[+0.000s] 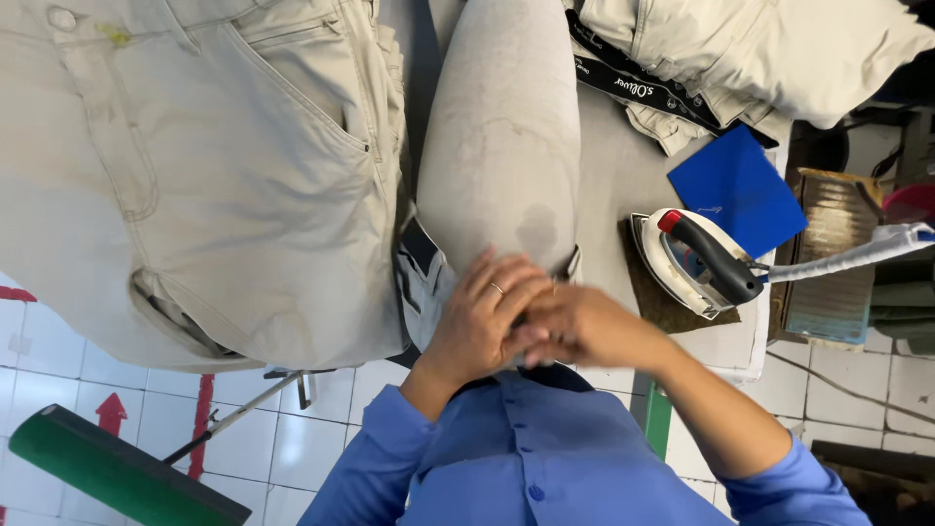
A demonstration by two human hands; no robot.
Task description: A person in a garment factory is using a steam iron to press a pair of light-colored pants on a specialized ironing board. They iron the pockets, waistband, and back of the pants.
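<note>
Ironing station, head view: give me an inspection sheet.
Surface: grey padded ironing board, stained; narrow sleeve board on top.
Job's things: beige trousers draped at left.
Clutter: blue card, beige garments piled at the far end.
Hands: left hand, ring on one finger, and right hand touch at the sleeve board's tip.
Cables: wrapped hose from the iron.
Surroundings: white tiled floor, green bar.

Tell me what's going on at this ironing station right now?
A person in a blue shirt has the left hand and right hand pressed together at the near end of a narrow padded ironing board. Beige trousers lie to its left. The iron rests unused on a mat to the right.
</note>
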